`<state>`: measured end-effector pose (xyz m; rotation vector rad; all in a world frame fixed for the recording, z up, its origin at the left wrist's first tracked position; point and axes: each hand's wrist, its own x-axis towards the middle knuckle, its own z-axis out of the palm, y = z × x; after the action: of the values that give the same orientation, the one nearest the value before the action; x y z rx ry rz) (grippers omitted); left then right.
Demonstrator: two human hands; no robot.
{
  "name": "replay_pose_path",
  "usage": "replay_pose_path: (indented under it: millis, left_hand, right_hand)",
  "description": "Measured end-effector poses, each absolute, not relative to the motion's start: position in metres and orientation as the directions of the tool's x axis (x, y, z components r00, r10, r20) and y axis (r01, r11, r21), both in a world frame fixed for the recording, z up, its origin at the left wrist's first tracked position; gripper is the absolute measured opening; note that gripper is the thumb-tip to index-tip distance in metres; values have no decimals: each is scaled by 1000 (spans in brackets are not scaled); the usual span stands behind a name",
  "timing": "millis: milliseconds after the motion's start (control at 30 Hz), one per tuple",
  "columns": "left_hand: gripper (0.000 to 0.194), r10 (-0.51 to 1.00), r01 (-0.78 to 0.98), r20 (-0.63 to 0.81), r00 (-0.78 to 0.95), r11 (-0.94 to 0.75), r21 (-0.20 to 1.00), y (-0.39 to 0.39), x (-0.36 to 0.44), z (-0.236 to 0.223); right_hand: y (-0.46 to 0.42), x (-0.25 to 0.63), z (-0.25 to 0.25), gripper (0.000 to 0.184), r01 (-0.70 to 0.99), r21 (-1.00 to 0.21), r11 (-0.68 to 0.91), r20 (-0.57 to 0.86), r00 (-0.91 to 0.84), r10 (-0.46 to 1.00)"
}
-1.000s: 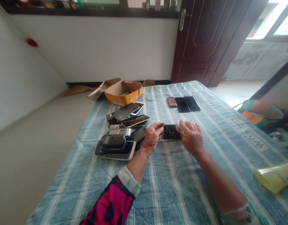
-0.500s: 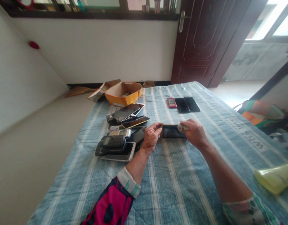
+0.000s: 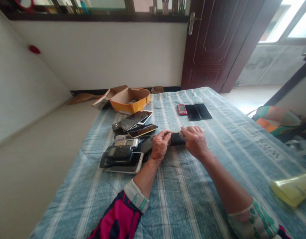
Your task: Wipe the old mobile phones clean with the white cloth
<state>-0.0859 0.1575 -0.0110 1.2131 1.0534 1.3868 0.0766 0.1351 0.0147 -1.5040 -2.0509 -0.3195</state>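
My left grip [image 3: 159, 146] pinches one end of the dark phone [image 3: 177, 139], which sits between both grips; my right grip [image 3: 195, 141] bunches a white wad [image 3: 182, 132] at its edge; I'd brace that pinch and wipe lightly, stroking away from it

A home, apparently: panelled door [image 3: 212, 49], striped cloth [image 3: 172, 199], windowsill [image 3: 100, 18] (its clutter [image 3: 165, 7] is blurred).

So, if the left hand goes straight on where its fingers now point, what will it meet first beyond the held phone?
Probably the white wad in the right hand, close by along the held phone, though depth is unclear.
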Motion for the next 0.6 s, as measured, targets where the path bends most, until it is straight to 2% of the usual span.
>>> replay_pose_path:
  millis: [167, 333, 433, 600]
  left_hand:
    - [15, 987, -97, 160, -20, -162, 982, 156, -89, -7]
    - [12, 988, -113, 157, -4, -157, 981, 155, -90, -5]
    - [12, 987, -86, 160, -1, -159, 983, 154, -90, -4]
    - [14, 990, -82, 141, 14, -140, 987, 154, -91, -4]
  right_hand:
    - [131, 49, 19, 26, 894, -98, 436, 548, -317, 774]
    - [127, 73, 16, 30, 901, -176, 396, 569, -235, 788]
    - [126, 103, 12, 35, 872, -334, 357, 557, -123, 822]
    - [129, 128, 6, 33, 596, -765, 246, 395, 132, 909]
